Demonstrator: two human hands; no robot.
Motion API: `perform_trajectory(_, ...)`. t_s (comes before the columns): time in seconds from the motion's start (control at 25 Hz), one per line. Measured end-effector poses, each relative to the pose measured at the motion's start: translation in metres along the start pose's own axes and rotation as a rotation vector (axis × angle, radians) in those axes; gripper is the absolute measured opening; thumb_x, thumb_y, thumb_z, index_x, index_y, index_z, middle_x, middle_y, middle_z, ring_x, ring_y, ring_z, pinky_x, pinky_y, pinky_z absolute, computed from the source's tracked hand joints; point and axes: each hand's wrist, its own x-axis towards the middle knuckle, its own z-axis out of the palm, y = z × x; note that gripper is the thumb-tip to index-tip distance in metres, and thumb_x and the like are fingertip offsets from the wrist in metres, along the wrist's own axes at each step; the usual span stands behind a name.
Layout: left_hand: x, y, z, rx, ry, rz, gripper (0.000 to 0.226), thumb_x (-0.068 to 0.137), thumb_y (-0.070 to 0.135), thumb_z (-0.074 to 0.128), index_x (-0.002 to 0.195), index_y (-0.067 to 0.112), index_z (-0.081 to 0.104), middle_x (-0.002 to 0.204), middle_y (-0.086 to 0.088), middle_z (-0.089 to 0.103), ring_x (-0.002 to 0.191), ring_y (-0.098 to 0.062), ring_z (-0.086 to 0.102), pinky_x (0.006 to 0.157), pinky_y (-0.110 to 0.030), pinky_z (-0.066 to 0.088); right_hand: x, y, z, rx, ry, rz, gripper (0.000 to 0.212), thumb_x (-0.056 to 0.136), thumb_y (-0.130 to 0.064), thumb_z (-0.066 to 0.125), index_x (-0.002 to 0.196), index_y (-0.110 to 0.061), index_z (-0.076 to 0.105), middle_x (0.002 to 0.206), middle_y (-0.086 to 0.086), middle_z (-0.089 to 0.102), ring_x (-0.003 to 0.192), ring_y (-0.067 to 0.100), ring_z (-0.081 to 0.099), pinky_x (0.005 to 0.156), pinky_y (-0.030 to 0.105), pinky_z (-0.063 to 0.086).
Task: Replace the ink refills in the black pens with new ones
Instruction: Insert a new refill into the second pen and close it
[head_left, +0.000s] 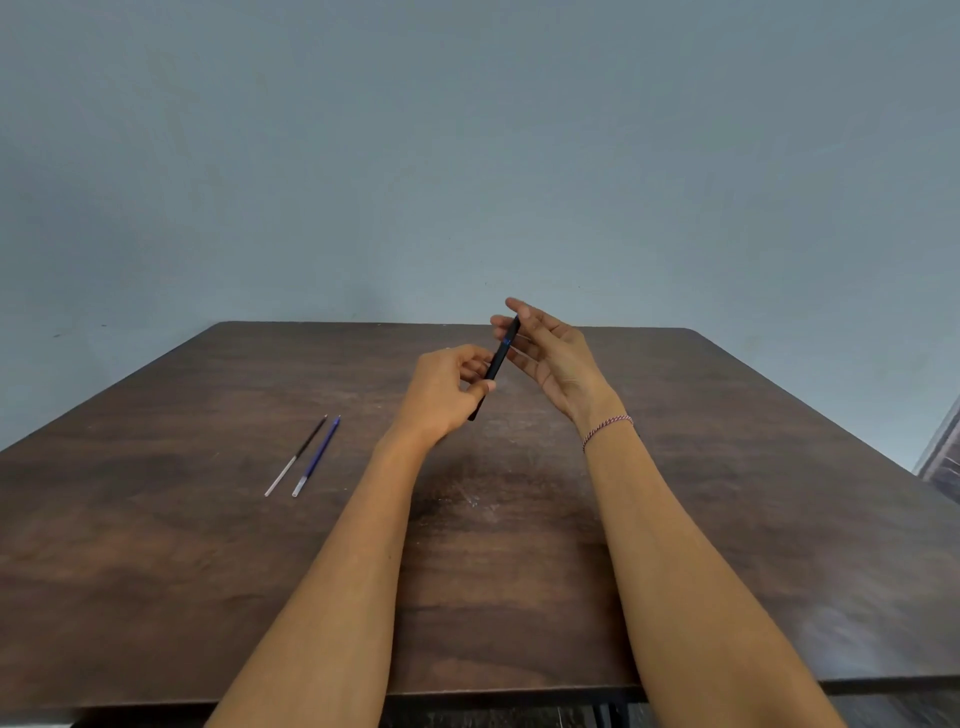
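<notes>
A black pen (497, 361) with a blue band is held up over the middle of the brown wooden table (727, 493), tilted with its top end away from me. My left hand (447, 389) grips its lower part between thumb and fingers. My right hand (550, 358) touches the pen's upper end with its fingertips, the fingers stretched out and the palm facing left. Two ink refills lie side by side on the table to the left: a dark one (296, 456) and a blue one (317, 456).
The table reaches back to a plain grey-blue wall (467, 156). Its near edge runs along the bottom of the view. A thin braided bracelet (608, 427) sits on my right wrist. Part of some object shows at the far right edge.
</notes>
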Motion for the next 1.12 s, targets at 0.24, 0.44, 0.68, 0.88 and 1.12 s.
perform_trajectory(0.24,-0.0005,-0.0018,-0.0010,-0.004,0.012,-0.014,0.029,0.081,0.012,0.070,0.110,0.012,0.066,0.092,0.002,0.065,0.082,-0.008,0.058,0.078,-0.016,0.041,0.0011,0.0017,0.0051,0.004,-0.034,-0.050,0.029,0.096,-0.006,0.050,0.125,-0.006,0.056,0.103,0.012,0.071,0.093,0.018,0.070,0.089,0.029,0.055)
perform_trajectory(0.44,0.0015,-0.0016,0.0006,0.003,-0.001,-0.012,0.031,0.082,0.012,0.070,0.112,0.012,0.065,0.096,-0.001,0.067,0.083,-0.007,0.058,0.079,-0.016,0.041,0.0020,0.0025,0.0041,0.028,0.068,-0.080,0.031,0.088,-0.005,0.063,0.119,-0.009,0.059,0.092,0.012,0.072,0.082,0.019,0.071,0.079,0.028,0.058)
perform_trajectory(0.68,0.0003,0.0007,-0.0020,0.006,0.006,-0.031,0.032,0.082,0.012,0.070,0.113,0.012,0.065,0.099,-0.001,0.068,0.083,-0.006,0.057,0.079,-0.015,0.041,0.0017,0.0005,0.0045,0.137,0.016,-0.068,0.037,0.094,-0.002,0.053,0.129,-0.011,0.052,0.105,0.017,0.071,0.097,0.026,0.070,0.083,0.030,0.057)
perform_trajectory(0.88,-0.0009,0.0017,-0.0026,-0.008,-0.004,-0.038,0.033,0.082,0.011,0.069,0.115,0.011,0.064,0.101,-0.002,0.067,0.085,-0.007,0.057,0.081,-0.016,0.042,-0.0003,0.0015,0.0047,0.098,0.028,-0.122,0.036,0.088,0.002,0.060,0.121,-0.011,0.058,0.095,0.011,0.073,0.093,0.022,0.070,0.085,0.030,0.057)
perform_trajectory(1.12,-0.0006,0.0007,-0.0014,-0.025,0.006,-0.028,0.031,0.081,0.010,0.070,0.112,0.012,0.065,0.095,0.000,0.066,0.083,-0.007,0.058,0.078,-0.014,0.040,0.0017,0.0003,0.0046,0.158,0.101,-0.096,0.033,0.093,-0.006,0.056,0.125,-0.010,0.056,0.096,0.010,0.073,0.091,0.021,0.071,0.081,0.029,0.058)
